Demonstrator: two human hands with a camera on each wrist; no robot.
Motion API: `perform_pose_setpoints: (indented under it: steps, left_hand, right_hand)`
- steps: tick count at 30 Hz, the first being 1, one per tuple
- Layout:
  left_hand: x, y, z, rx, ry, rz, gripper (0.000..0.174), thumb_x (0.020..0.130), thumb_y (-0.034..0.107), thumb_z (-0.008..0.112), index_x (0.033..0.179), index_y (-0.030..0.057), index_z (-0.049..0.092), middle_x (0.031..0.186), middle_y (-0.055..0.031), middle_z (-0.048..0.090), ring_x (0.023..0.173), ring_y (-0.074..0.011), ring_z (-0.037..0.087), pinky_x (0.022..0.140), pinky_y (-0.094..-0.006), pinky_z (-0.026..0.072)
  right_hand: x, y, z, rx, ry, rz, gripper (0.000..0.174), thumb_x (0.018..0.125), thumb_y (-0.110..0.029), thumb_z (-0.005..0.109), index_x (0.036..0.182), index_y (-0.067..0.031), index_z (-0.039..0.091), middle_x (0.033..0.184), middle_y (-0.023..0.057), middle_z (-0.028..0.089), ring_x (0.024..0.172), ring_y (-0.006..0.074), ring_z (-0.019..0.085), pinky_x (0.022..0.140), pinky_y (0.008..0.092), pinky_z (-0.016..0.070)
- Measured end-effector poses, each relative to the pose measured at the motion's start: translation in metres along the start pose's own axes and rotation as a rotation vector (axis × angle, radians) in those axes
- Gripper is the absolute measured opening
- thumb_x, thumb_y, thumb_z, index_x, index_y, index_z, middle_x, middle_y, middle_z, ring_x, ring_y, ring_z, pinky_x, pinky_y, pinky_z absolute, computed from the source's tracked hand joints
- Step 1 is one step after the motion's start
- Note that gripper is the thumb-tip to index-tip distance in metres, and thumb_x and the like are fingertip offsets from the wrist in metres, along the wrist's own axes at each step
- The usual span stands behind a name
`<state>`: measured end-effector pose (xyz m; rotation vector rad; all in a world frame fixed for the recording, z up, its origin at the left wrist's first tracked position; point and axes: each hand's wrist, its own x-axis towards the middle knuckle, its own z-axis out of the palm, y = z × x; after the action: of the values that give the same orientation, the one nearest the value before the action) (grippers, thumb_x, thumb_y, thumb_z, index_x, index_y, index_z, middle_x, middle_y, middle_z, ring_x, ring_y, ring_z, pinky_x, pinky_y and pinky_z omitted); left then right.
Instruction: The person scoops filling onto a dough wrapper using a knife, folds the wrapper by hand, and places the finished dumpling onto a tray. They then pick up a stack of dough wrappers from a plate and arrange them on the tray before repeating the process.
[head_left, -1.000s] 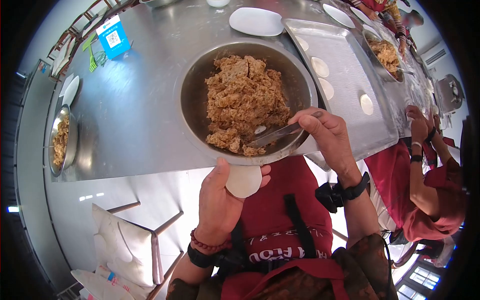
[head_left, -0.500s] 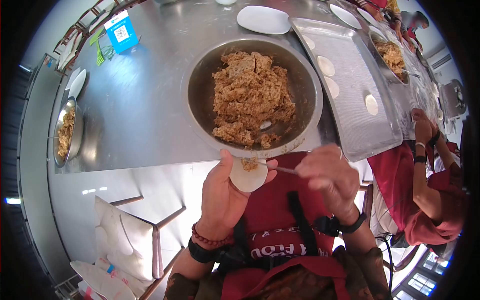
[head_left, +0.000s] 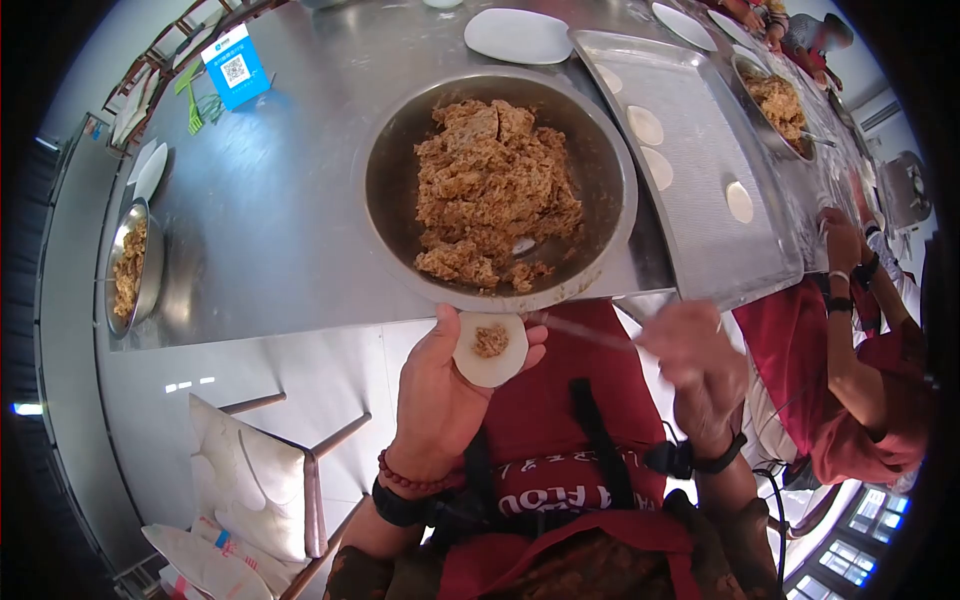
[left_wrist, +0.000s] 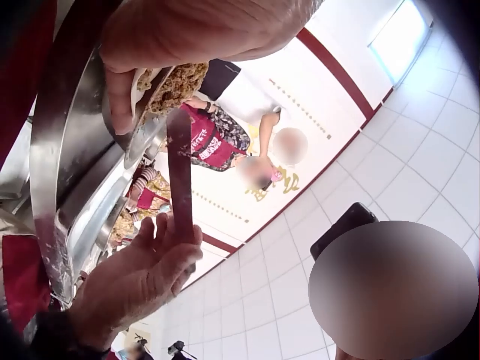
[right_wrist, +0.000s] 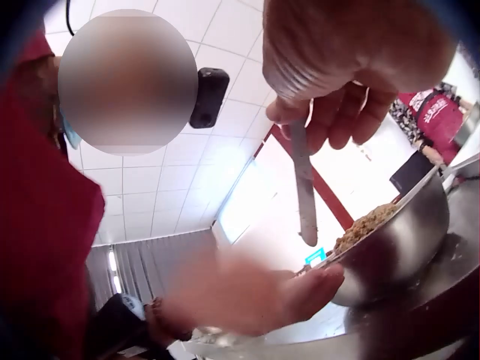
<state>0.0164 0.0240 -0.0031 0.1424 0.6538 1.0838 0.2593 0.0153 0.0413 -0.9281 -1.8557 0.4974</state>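
Observation:
My left hand (head_left: 435, 400) holds a round dough wrapper (head_left: 490, 372), thumb at one edge and fingertips showing at the other. A small dab of brown filling (head_left: 491, 341) sits in the middle of the wrapper. To its right, my right hand (head_left: 697, 365), blurred in the head view, grips a flat metal spatula (right_wrist: 303, 187). The spatula's tip is apart from the wrapper. Just beyond the left hand, at the table edge, stands a large steel bowl (head_left: 603, 170) heaped with brown minced filling (head_left: 495, 190).
A metal tray (head_left: 715, 150) with several dough wrappers lies right of the bowl. A white plate (head_left: 518, 36) is behind it. Filling bowls stand at left (head_left: 150, 270) and far right (head_left: 780, 105). A blue QR stand (head_left: 237, 68) is back left; a person's hands (head_left: 840, 240) work at right.
The spatula has come out of the big bowl and put filling on the bare wrapper. My right hand has then drawn back to the right with the spatula.

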Motion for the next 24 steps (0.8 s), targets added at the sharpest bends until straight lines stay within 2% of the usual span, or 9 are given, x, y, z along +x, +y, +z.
perform_pose_setpoints:
  steps: [3, 6, 7, 13, 16, 24]
  left_hand:
    - [0.0, 0.0, 0.001, 0.045, 0.005, -0.026, 0.057, 0.107, 0.04, 0.03, 0.137, -0.0078, 0.036, 0.129, -0.0294, 0.054, 0.12, -0.0456, 0.055, 0.103, -0.0563, 0.0479]
    - [0.003, -0.001, 0.002, 0.048, 0.01, -0.031, 0.057, 0.107, 0.04, 0.03, 0.136, -0.0077, 0.037, 0.129, -0.0297, 0.054, 0.12, -0.0453, 0.056, 0.103, -0.0566, 0.0476]
    - [0.003, -0.002, 0.002, 0.041, 0.012, -0.03, 0.056, 0.107, 0.04, 0.03, 0.136, -0.0077, 0.037, 0.128, -0.0298, 0.054, 0.12, -0.0451, 0.056, 0.103, -0.0566, 0.0475]
    - [0.004, -0.005, 0.004, 0.025, -0.001, -0.021, 0.056, 0.107, 0.04, 0.03, 0.138, -0.0058, 0.037, 0.13, -0.0274, 0.054, 0.122, -0.0434, 0.055, 0.104, -0.056, 0.0465]
    - [0.006, -0.007, 0.004, 0.003, -0.029, -0.023, 0.055, 0.107, 0.04, 0.03, 0.139, -0.0045, 0.037, 0.132, -0.0258, 0.054, 0.122, -0.0429, 0.055, 0.105, -0.0558, 0.0461]
    - [0.009, -0.005, 0.009, 0.006, -0.036, -0.018, 0.055, 0.107, 0.04, 0.028, 0.14, -0.0025, 0.036, 0.135, -0.0254, 0.052, 0.122, -0.0432, 0.055, 0.105, -0.0563, 0.0457]
  right_hand:
    - [0.023, 0.021, 0.009, -0.169, 0.113, 0.162, 0.013, 0.088, -0.013, 0.071, 0.098, -0.0068, 0.074, 0.087, 0.0055, 0.071, 0.089, 0.0216, 0.063, 0.078, 0.0329, 0.0502]
    - [0.035, 0.049, 0.02, -0.184, 0.037, 0.237, 0.01, 0.09, -0.012, 0.069, 0.096, -0.0055, 0.074, 0.085, 0.0041, 0.071, 0.087, 0.0202, 0.061, 0.079, 0.0312, 0.0492]
    - [0.039, 0.051, 0.023, -0.148, 0.018, 0.315, 0.01, 0.09, -0.013, 0.069, 0.096, -0.0061, 0.074, 0.085, 0.0031, 0.07, 0.086, 0.0185, 0.06, 0.079, 0.0302, 0.0489]
    - [0.045, 0.065, 0.027, -0.066, -0.084, 0.295, 0.011, 0.092, -0.013, 0.067, 0.095, -0.0065, 0.075, 0.084, 0.0027, 0.069, 0.088, 0.0169, 0.06, 0.08, 0.0296, 0.0488]
    - [0.044, 0.065, 0.023, 0.006, -0.095, 0.359, 0.013, 0.093, -0.014, 0.065, 0.097, -0.0064, 0.075, 0.086, 0.002, 0.069, 0.091, 0.0155, 0.059, 0.082, 0.0293, 0.0489]
    - [0.03, 0.055, 0.017, 0.308, 0.006, 0.535, 0.018, 0.098, -0.016, 0.06, 0.099, -0.0033, 0.073, 0.1, 0.0023, 0.065, 0.094, 0.0122, 0.059, 0.084, 0.0277, 0.048]
